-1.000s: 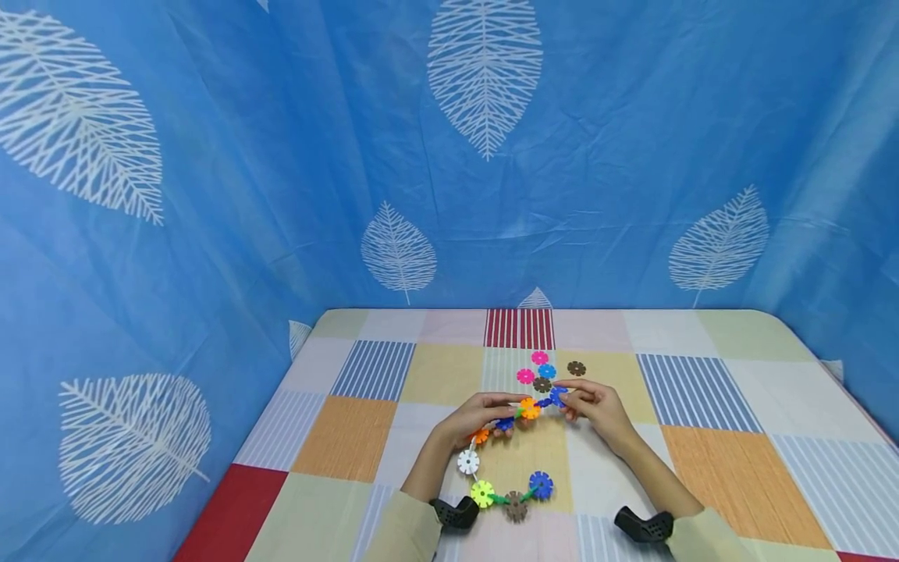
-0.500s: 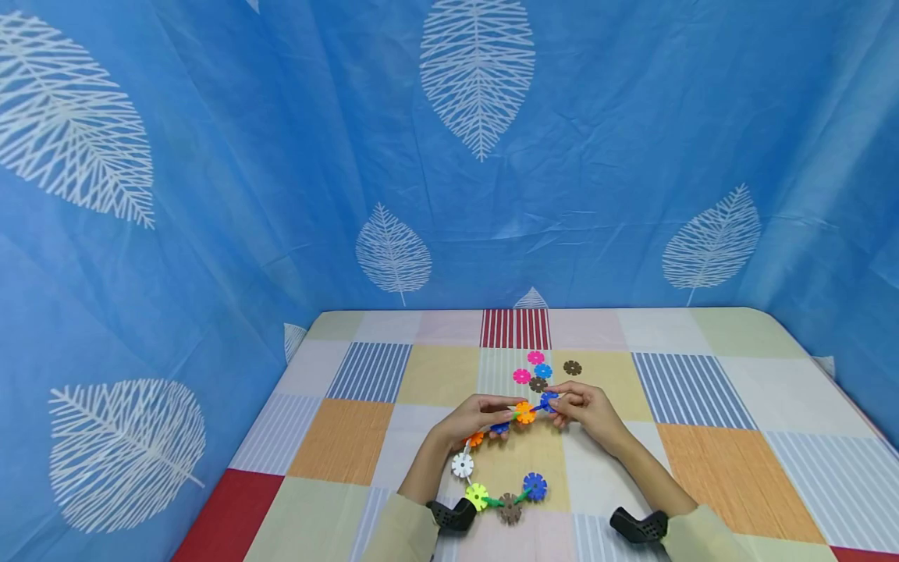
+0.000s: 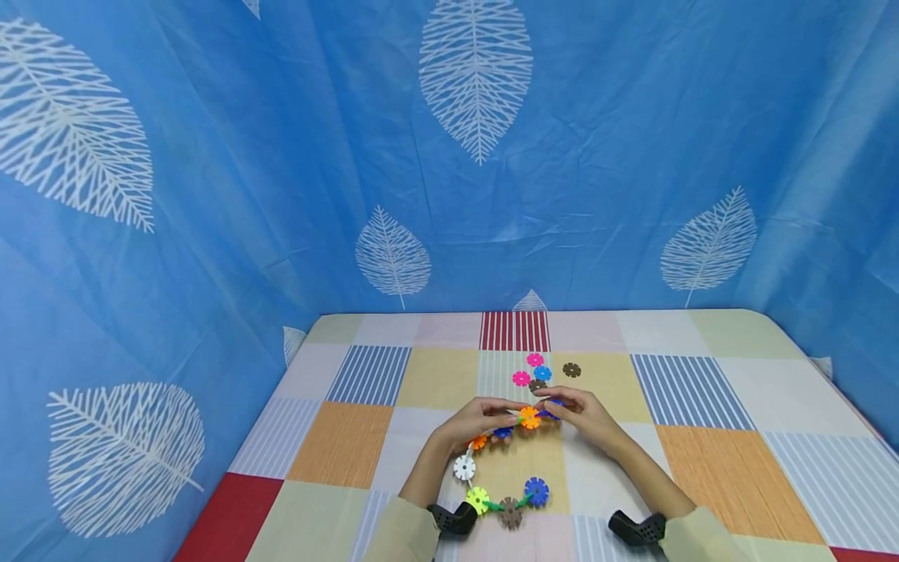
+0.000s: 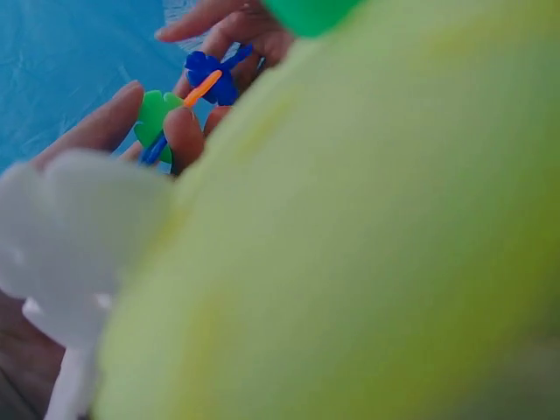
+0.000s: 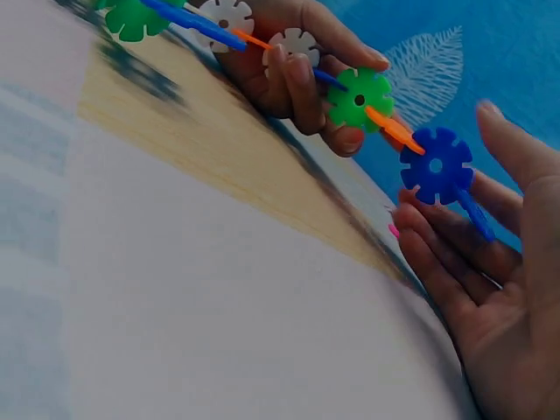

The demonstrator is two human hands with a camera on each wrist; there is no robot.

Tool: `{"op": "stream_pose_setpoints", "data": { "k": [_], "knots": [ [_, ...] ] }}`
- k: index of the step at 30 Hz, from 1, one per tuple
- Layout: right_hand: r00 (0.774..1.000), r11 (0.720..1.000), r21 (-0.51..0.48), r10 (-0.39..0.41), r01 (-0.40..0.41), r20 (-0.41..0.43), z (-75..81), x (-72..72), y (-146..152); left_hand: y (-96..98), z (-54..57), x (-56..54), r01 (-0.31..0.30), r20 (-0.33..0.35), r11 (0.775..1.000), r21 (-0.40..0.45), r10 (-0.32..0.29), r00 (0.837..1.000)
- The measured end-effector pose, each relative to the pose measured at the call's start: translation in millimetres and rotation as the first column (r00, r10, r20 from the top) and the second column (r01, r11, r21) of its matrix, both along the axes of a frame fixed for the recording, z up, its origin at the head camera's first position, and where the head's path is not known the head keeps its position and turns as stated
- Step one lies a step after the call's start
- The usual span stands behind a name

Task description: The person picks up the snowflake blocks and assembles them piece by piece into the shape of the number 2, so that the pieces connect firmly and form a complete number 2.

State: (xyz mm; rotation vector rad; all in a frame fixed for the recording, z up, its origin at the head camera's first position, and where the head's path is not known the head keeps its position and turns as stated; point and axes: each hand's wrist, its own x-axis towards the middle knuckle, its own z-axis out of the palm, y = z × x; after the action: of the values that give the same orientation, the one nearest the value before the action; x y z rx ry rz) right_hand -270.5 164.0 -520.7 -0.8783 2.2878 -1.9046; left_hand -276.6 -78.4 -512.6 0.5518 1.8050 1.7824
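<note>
A chain of slotted plastic snowflake discs curves between and below the hands, with an orange disc [image 3: 530,417], a white disc [image 3: 464,467] and a brown disc [image 3: 510,513] among its links. My left hand [image 3: 472,421] pinches it near a green disc [image 5: 360,99]. At the upper end, a dark blue disc [image 5: 436,165] with another blue disc [image 5: 477,214] slotted in lies against the fingers of my right hand [image 3: 586,414]; its thumb stands away from them in the right wrist view. A blurred yellow-green disc [image 4: 350,227] blocks much of the left wrist view.
Loose discs lie beyond the hands: two pink discs [image 3: 521,378], a light blue disc [image 3: 542,373] and two dark brown discs [image 3: 572,370]. A patchwork cloth [image 3: 709,390] covers the table. Blue leaf-print curtains [image 3: 583,156] stand behind and beside it.
My right hand has come slightly nearer and lower, and its fingers now cover more of the blue end discs. My left hand keeps its pinch on the chain. The loose discs stay put.
</note>
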Motion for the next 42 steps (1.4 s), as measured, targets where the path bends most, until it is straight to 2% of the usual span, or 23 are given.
{"op": "stream_pose_setpoints", "data": {
  "k": [2, 4, 9, 13, 16, 18, 20, 22, 24, 26, 28, 31, 34, 37, 40, 42],
  "knots": [
    [1.0, 1.0, 0.021, 0.021, -0.02, -0.015, -0.5, 1.5, -2, 0.4, -0.4, 0.3, 0.006, 0.0, 1.0, 0.004, -0.006, 1.0],
    [1.0, 1.0, 0.031, 0.004, -0.003, -0.023, -1.1, 2.1, -3, 0.3, -0.5, 0.1, 0.005, -0.008, 1.0, 0.01, -0.005, 1.0],
    [0.989, 0.989, -0.002, -0.146, 0.146, -0.01, -4.4, -0.4, -2, -2.7, -0.6, -1.0, -0.016, -0.009, 0.997, 0.075, 0.016, 1.0],
    [0.963, 0.957, -0.106, -0.268, 0.269, 0.03, -7.0, -3.1, 1, -7.5, 0.9, -1.7, -0.057, 0.037, 0.982, 0.179, 0.051, 0.998],
    [0.95, 0.93, -0.196, -0.302, 0.312, 0.077, -7.5, -4.6, 2, -12.7, 2.3, -3.3, -0.106, 0.046, 0.957, 0.27, 0.097, 0.994],
    [0.955, 0.929, -0.223, -0.281, 0.296, 0.096, -6.9, -4.9, 3, -16.6, 4.0, -4.5, -0.131, 0.033, 0.939, 0.318, 0.128, 0.991],
    [0.973, 0.95, -0.215, -0.212, 0.226, 0.087, -5.8, -4.4, 4, -20.9, 5.9, -5.7, -0.154, 0.02, 0.93, 0.334, 0.157, 0.987],
    [0.989, 0.977, -0.166, -0.124, 0.136, 0.081, -3.9, -3.4, 5, -25.1, 8.9, -6.9, -0.169, -0.012, 0.936, 0.309, 0.181, 0.983],
    [0.995, 0.991, -0.129, -0.011, 0.024, 0.096, -1.9, -2.4, 4, -28.9, 12.8, -7.5, -0.18, -0.047, 0.95, 0.254, 0.198, 0.979],
    [0.988, 0.993, -0.087, 0.084, -0.074, 0.127, 0.2, -0.9, 3, -31.4, 17.5, -7.6, -0.177, -0.088, 0.966, 0.186, 0.196, 0.977],
    [0.967, 0.982, -0.086, 0.179, -0.166, 0.179, 2.0, 0.7, 1, -31.6, 23.3, -6.7, -0.16, -0.127, 0.98, 0.12, 0.175, 0.976],
    [0.934, 0.967, -0.089, 0.255, -0.24, 0.252, 3.6, 3.5, -2, -28.1, 31.1, -4.6, -0.124, -0.165, 0.992, 0.036, 0.128, 0.978],
    [0.915, 0.963, -0.111, 0.268, -0.245, 0.302, 3.7, 5.8, -5, -24.1, 40.3, -0.3, -0.109, -0.18, 0.994, 0.003, 0.108, 0.978],
    [0.912, 0.969, -0.146, 0.238, -0.2, 0.335, 2.3, 7.3, -8, -23.2, 49.4, 5.5, -0.11, -0.163, 0.994, 0.028, 0.113, 0.98],
    [0.911, 0.969, -0.198, 0.209, -0.145, 0.356, 2.2, 8.4, -11, -25.1, 52.2, 8.1, -0.118, -0.13, 0.988, 0.104, 0.131, 0.983],
    [0.91, 0.967, -0.234, 0.182, -0.098, 0.373, 3.0, 9.1, -13, -26.9, 47.3, 4.9, -0.122, -0.076, 0.972, 0.2, 0.14, 0.987]
  ]
}}
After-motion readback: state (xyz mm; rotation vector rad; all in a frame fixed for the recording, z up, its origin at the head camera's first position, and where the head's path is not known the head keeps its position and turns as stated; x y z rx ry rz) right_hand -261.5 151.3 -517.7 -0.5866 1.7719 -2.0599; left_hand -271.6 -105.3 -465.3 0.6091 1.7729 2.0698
